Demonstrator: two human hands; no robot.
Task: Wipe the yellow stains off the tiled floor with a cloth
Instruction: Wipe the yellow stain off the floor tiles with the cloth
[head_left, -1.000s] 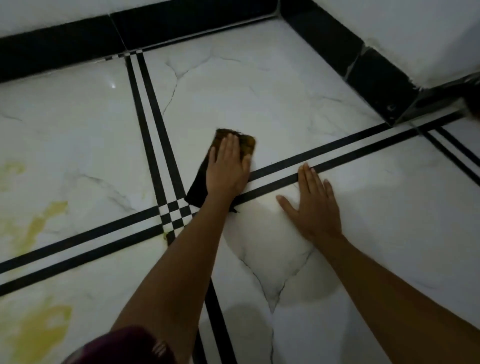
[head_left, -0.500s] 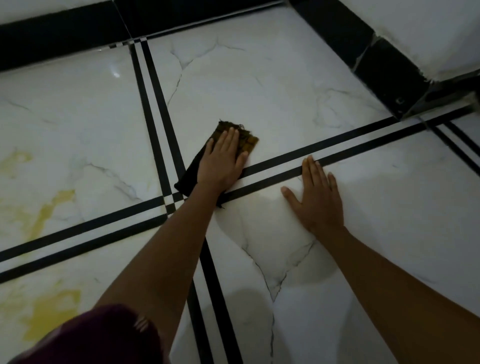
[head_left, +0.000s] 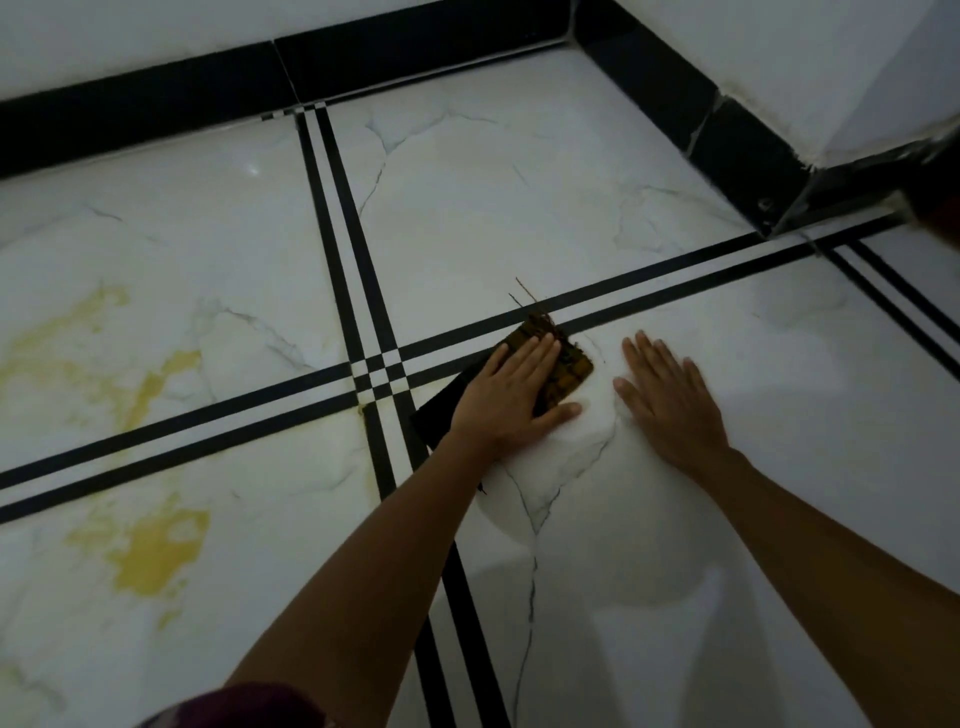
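Cloth (head_left: 563, 366) lies flat on the floor (head_left: 519, 208) near the middle of the frame, just below the double black stripe (head_left: 675, 283) that runs across the tiles; it is dark, with a brownish-yellow soiled end toward the upper right and a black end toward the lower left, and a few loose threads stick up from its top edge. Stains (head_left: 150, 545) in yellow spread over the white marbled tiles at the left of the frame, one patch in the lower left and a paler one above it, well apart from the cloth. Left hand (head_left: 511, 400) rests palm-down on the cloth, fingers straight and close together, thumb out to the right, arm reaching up from the bottom edge. Right hand (head_left: 670, 400) lies flat on bare tile just beside the cloth, fingers lightly spread, holding nothing.
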